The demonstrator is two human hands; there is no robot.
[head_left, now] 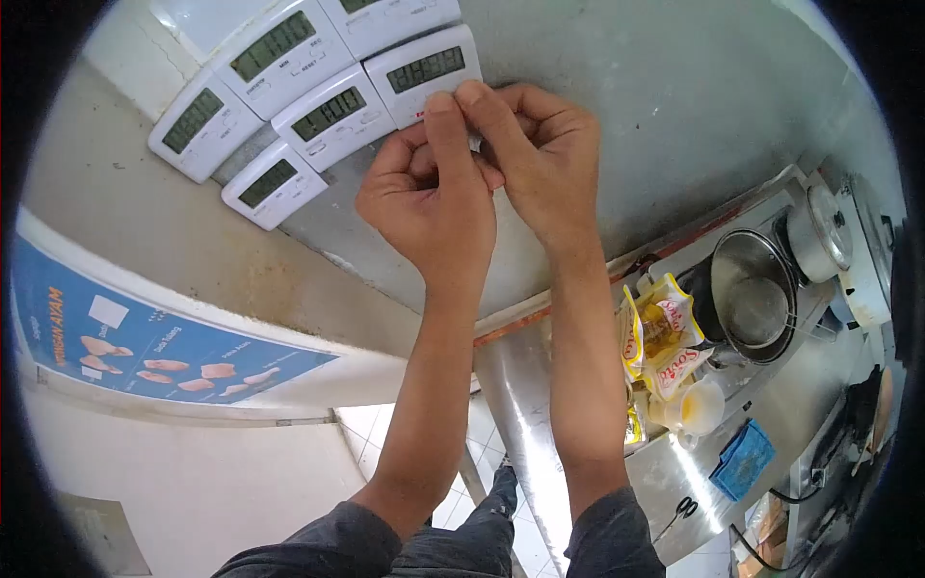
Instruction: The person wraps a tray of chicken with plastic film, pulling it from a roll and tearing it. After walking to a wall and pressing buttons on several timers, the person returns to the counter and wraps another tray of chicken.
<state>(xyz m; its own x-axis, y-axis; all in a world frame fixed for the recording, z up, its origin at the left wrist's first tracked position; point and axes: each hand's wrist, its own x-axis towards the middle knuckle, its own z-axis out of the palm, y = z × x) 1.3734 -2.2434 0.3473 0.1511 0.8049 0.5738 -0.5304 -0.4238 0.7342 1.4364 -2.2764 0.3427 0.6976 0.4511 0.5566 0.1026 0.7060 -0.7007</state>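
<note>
Several white digital timers are mounted on the wall at the top of the head view. My left hand (431, 197) and my right hand (542, 159) meet at the lower edge of one digital timer (424, 75). Both thumbs press against that edge, side by side, and the other fingers are curled in below. The hands cover the timer's lower part and its buttons. Just left of it, another timer (332, 116) reads about 11:00, untouched. A larger-looking timer (279, 53) sits above that one.
Below right runs a steel counter (665, 491) with yellow-and-white pouches (670, 323), a plastic jug (699, 407), a dark pot with a strainer (756, 299), a lidded pot (819, 231), a blue cloth (742, 460) and scissors (684, 509). A blue poster (145, 337) hangs at left.
</note>
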